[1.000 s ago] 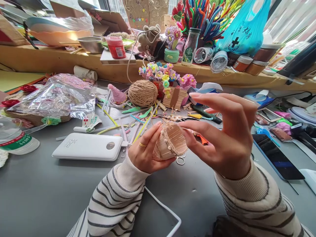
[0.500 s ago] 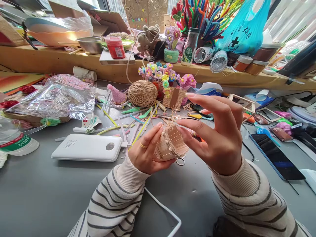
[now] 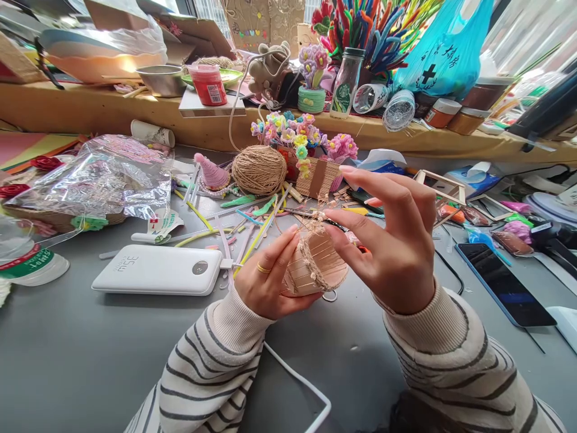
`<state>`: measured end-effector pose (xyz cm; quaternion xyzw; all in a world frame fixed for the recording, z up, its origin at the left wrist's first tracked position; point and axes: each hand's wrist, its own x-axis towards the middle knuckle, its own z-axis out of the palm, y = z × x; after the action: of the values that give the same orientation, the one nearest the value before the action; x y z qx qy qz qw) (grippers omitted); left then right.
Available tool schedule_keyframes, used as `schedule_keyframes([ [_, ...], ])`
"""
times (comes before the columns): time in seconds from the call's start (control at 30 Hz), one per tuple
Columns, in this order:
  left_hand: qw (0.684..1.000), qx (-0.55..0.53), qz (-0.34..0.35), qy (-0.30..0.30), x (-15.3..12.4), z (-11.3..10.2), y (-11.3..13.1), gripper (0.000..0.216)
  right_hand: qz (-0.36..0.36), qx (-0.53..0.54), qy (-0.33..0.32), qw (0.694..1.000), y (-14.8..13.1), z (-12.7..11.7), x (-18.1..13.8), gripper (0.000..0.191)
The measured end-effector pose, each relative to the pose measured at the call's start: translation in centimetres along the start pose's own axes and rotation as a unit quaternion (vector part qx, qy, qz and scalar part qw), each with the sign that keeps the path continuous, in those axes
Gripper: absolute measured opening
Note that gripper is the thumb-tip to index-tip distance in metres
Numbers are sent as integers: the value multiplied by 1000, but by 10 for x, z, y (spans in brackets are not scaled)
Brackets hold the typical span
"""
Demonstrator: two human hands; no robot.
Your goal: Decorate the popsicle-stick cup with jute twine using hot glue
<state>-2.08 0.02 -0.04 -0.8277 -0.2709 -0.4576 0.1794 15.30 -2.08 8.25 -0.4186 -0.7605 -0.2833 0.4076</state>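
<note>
My left hand, a ring on one finger, is closed around a small cup of thin wooden slats, tilted with its opening toward the right. Braided twine runs around the cup's rim. At the top of that rim my right hand pinches the twine's loose end between thumb and index finger, its other fingers raised. Thin strands and small pale bits stick up beside the fingertips. Behind the cup lies a pair of scissors, partly covered by my right hand.
A ball of twine, a pink cone and a bundle of flat sticks stand behind my hands. A white power bank lies at left, a phone at right. A white cable crosses the front.
My right hand has moved slightly left and down toward the rim. The cup has shifted slightly to the right in my left hand.
</note>
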Motion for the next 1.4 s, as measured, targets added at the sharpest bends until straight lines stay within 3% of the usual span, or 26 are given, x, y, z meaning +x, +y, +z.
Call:
schedule_keyframes([
  [0.7,1000,0,4,3,-1,1,-1,79,23,7,-30,999,1,-1,1,14],
  [1.4,1000,-4,-14,-3,1,1,-1,77,-3,39,-46,998,4,-1,2,11],
])
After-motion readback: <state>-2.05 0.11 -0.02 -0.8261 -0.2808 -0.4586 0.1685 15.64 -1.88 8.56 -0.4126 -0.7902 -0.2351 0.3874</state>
